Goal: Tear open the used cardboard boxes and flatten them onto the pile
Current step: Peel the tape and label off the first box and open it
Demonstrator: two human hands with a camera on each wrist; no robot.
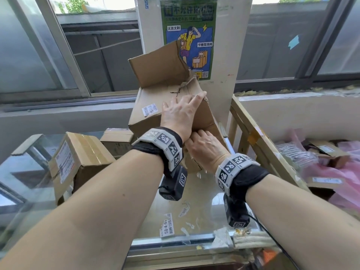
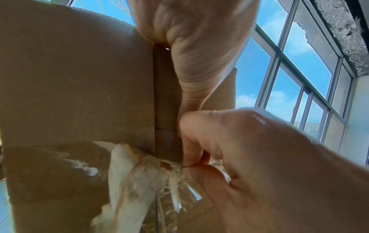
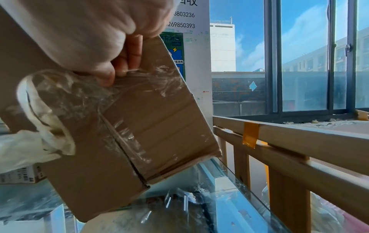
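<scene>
A brown cardboard box is held tilted above the glass counter, its top flap standing open toward the pillar. My left hand lies on the box's upper face with fingers spread and straight, the index finger reaching the far corner; in the left wrist view its palm presses against the box. My right hand is under the box's near end. There it pinches crinkled clear tape between thumb and fingers, over the bottom seam. A torn white label strip hangs beside the tape.
Two closed boxes sit on the glass counter at the left. Torn label scraps lie on the glass. A wooden-framed bin at the right holds pink plastic and cardboard. A postered pillar stands behind.
</scene>
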